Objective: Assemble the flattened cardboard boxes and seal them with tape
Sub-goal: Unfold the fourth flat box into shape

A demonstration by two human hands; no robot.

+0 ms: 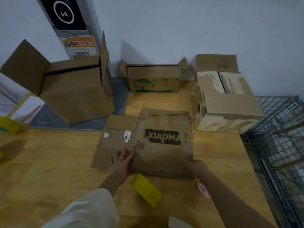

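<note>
A flattened cardboard box [153,142] printed with a black XIAOMA label lies on the wooden table [49,162] in front of me. My left hand [120,163] rests flat on its near left part, fingers straight. At the box's near right corner, my right hand [198,167] grips the edge. A yellow tape roll [146,190] lies on the table just below the box, between my arms. A pink cutter [203,189] lies beside my right forearm.
A tall open box [74,92] stands at the back left, a low box with a green tree print [153,79] at the back centre, a worn box with half-closed flaps [225,99] at the back right. A wire cage [279,145] borders the table's right edge.
</note>
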